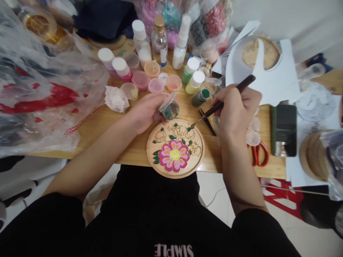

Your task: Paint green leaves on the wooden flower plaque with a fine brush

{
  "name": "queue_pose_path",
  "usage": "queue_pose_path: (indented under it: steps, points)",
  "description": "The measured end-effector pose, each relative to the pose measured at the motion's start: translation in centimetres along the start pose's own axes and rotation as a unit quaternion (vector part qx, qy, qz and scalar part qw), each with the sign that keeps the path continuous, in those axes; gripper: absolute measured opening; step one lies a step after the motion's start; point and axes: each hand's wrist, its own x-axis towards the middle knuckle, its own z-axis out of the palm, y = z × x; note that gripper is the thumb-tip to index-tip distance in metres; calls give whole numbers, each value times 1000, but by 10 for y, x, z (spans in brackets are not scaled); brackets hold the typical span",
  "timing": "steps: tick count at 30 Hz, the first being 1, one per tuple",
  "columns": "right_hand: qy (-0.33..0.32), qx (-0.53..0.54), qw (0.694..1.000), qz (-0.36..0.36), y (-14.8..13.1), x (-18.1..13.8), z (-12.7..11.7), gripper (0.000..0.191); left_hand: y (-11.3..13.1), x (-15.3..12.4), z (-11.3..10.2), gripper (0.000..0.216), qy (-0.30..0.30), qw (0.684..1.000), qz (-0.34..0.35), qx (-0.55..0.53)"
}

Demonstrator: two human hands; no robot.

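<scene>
A round wooden plaque (197,165) lies at the table's front edge, slightly overhanging it. On it is a pink flower (174,155) with a yellow centre, green leaves and gold outlines. My left hand (152,110) grips a small lidded plastic cup (171,110) with dark green inside, tilted above the plaque's far rim. In my right hand (234,107) is a palette knife (217,105) with a dark handle, held like a pen. Its metal tip is at a small green leaf near the plaque's upper right; whether it touches, I cannot tell.
Beyond the plaque stand paint bottles (197,82), an open green jar (201,97) and several small cups (156,85). Tweezers (207,123) lie beside the plaque. Red-handled scissors (258,154) and a phone (284,130) are at right; crumpled tissue (116,99) and a plastic bag (45,85) at left.
</scene>
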Motion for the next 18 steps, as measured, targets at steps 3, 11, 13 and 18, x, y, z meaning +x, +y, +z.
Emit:
queue_pose_path:
  steps: [3, 11, 13, 18]
  points:
    - [1, 10, 1000, -6, 0, 0, 0, 37, 1, 0, 2, 24, 3, 1000, 2, 4]
    - [6, 31, 1000, -1, -1, 1, 0, 35, 0, 1, 0, 21, 4, 1000, -8, 4]
    - [7, 35, 999, 5, -2, 1, 1, 35, -1, 1, 0, 20, 2, 1000, -5, 8]
    - [15, 46, 999, 6, -4, 1, 2, 37, -2, 2, -1, 20, 4, 1000, 3, 11]
